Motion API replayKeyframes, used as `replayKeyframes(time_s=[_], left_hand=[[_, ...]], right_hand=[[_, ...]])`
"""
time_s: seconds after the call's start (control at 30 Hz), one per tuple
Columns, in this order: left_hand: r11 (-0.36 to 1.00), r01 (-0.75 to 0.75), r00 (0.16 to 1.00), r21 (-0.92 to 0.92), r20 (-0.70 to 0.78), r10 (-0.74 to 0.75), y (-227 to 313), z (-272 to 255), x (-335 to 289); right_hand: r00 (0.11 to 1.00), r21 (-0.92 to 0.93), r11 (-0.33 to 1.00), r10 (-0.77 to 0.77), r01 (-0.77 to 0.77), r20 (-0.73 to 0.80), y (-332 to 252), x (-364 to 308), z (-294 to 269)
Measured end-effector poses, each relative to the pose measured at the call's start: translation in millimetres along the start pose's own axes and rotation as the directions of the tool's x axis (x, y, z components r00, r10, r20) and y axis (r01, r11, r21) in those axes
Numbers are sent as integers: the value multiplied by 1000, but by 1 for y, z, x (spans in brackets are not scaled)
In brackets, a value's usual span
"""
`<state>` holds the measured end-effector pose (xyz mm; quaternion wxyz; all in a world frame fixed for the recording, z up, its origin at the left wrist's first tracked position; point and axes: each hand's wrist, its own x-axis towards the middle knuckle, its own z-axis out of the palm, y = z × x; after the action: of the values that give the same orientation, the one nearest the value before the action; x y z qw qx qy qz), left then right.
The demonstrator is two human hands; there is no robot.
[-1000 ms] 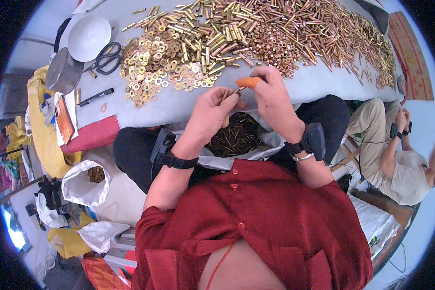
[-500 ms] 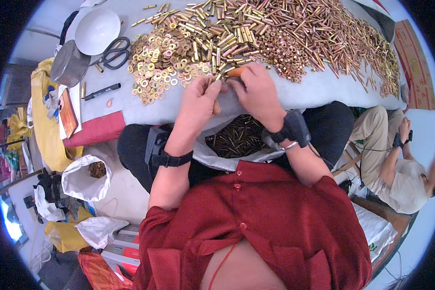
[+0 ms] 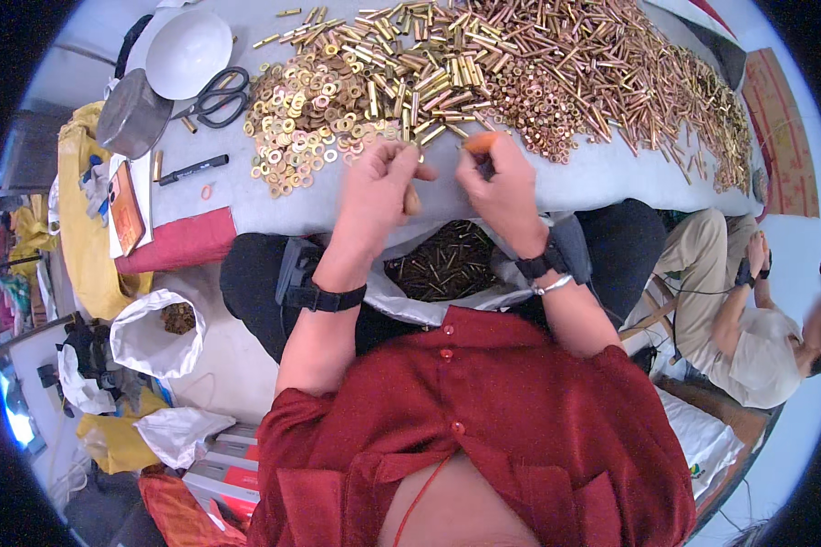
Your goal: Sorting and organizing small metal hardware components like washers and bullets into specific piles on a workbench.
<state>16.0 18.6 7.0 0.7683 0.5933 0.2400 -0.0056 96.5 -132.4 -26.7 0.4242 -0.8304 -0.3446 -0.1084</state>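
Over the near edge of the table, my left hand [image 3: 377, 193] is closed, its thumb and fingers pressed together. A tan piece shows beside its lower fingers; what the pinch holds, if anything, is hidden. A short gap away, my right hand [image 3: 502, 193] is also closed, with an orange covering [image 3: 485, 141] around a fingertip. Its grip hides its contents too. Just beyond the hands lie brass-coloured metal tubes [image 3: 429, 135], flat washers [image 3: 292, 150] to the left and small nut-like rings [image 3: 543, 118] to the right. Below, a white sack [image 3: 401, 308] on my lap contains dark, thin metal pieces [image 3: 442, 260].
Long thin metal pieces [image 3: 648, 77] spread across the table's right. At left are a white bowl [image 3: 189, 55], metal pot [image 3: 134, 114], scissors [image 3: 221, 98], marker [image 3: 193, 170] and orange phone [image 3: 126, 208]. An open white bag [image 3: 160, 337] stands on the floor. Another person [image 3: 753, 342] sits at right.
My hands have separated at the fingertips. The right hand has shifted right and slightly down, while the left stays nearly in place.
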Motion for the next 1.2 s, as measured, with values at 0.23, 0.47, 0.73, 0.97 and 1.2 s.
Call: replayKeyframes(time_s=[0.23, 0.47, 0.73, 0.97, 1.2], left_hand=[[998, -14, 996, 56, 83, 10, -17, 20, -5], [992, 53, 991, -115, 130, -38, -25, 20, -1], [997, -28, 996, -77, 82, 35, -19, 23, -3], [998, -23, 996, -62, 85, 28, -17, 24, -5], [998, -50, 993, 24, 106, 47, -19, 26, -6]], right_hand=[[961, 329, 905, 276, -271, 31, -26, -10, -10], [987, -4, 990, -144, 144, -71, -23, -23, -12], [999, -404, 915, 10, -29, -48, 16, 10, -37], [999, -226, 973, 41, -47, -33, 22, 11, -35], [899, 567, 702, 388, -431, 203, -10, -7, -21]])
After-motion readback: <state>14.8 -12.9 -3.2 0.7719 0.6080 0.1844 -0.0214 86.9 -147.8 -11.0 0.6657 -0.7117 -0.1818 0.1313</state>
